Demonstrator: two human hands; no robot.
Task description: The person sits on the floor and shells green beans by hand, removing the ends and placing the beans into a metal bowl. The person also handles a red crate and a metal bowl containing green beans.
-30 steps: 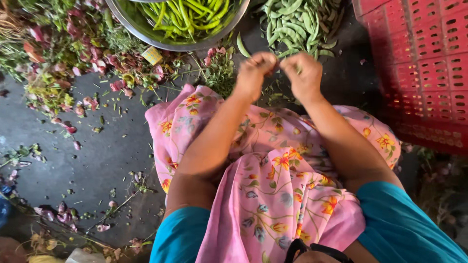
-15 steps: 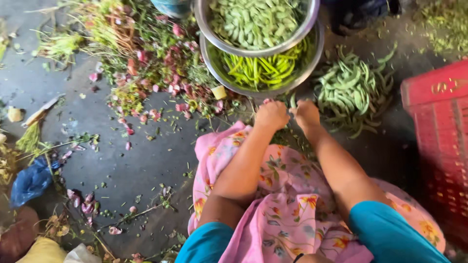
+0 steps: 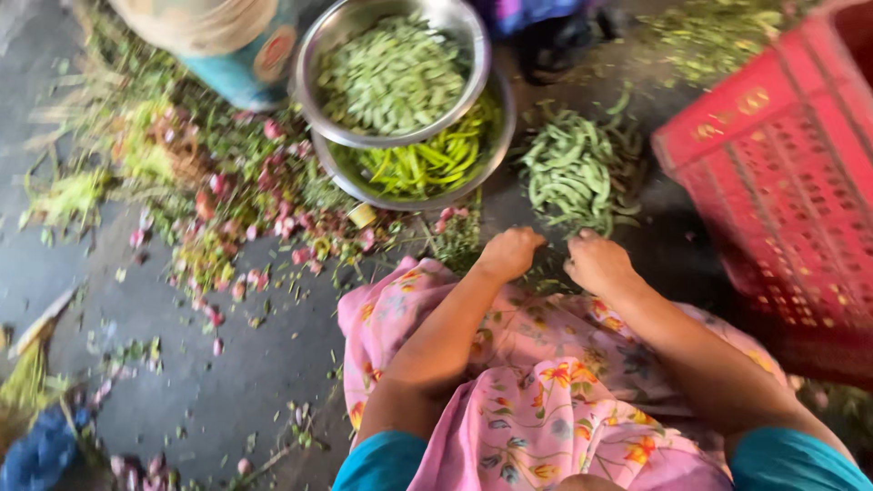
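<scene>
Both hands sit curled low over my pink floral lap: left hand [image 3: 511, 252] and right hand [image 3: 596, 262] close together at the near edge of the pod pile [image 3: 575, 173]. I cannot tell whether either has hold of a pod. Two stacked steel bowls [image 3: 473, 55] of green pods stand beyond, a red crate [image 3: 782, 182] to the right.

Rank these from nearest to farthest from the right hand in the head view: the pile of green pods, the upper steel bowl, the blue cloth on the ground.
Measured from the right hand:
1. Pile of green pods, just ahead of the hand on the ground.
2. Upper steel bowl, farther ahead and to the left, stacked in another bowl.
3. Blue cloth, far left at the bottom corner.
</scene>
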